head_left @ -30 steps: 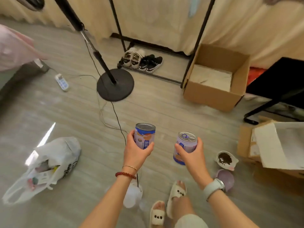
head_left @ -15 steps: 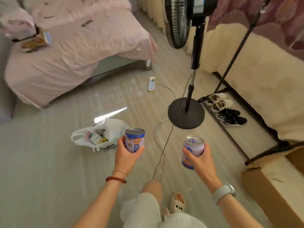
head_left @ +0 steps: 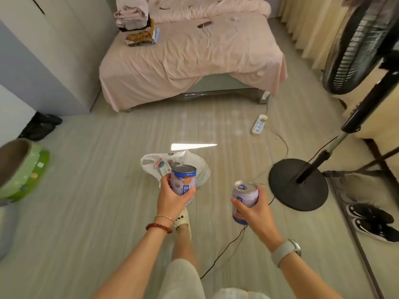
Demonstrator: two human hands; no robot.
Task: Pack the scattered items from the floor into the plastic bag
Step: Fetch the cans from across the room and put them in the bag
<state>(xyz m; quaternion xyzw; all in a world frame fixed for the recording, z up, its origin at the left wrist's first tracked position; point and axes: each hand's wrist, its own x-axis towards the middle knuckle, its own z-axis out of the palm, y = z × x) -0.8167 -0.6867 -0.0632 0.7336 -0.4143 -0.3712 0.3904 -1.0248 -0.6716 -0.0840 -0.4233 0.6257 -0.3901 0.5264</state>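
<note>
My left hand (head_left: 172,197) grips a blue and purple can (head_left: 184,180) upright, held just in front of the white plastic bag (head_left: 201,167). The bag lies on the floor with its mouth toward me and several small items inside. My right hand (head_left: 255,210) grips a second purple can (head_left: 245,196) with a pull-tab lid, to the right of the bag and nearer to me. Both cans are held in the air above the floor.
A standing fan's black base (head_left: 299,184) and pole stand at right, with a black cable (head_left: 228,244) trailing over the floor. A power strip (head_left: 259,125) lies near the pink bed (head_left: 192,59). Shoes (head_left: 371,221) sit at far right, a green tub (head_left: 23,169) at left.
The view has swung left, so the bag now lies straight ahead and closer. Both hands still hold their cans; the left can is now over the bag's near edge.
</note>
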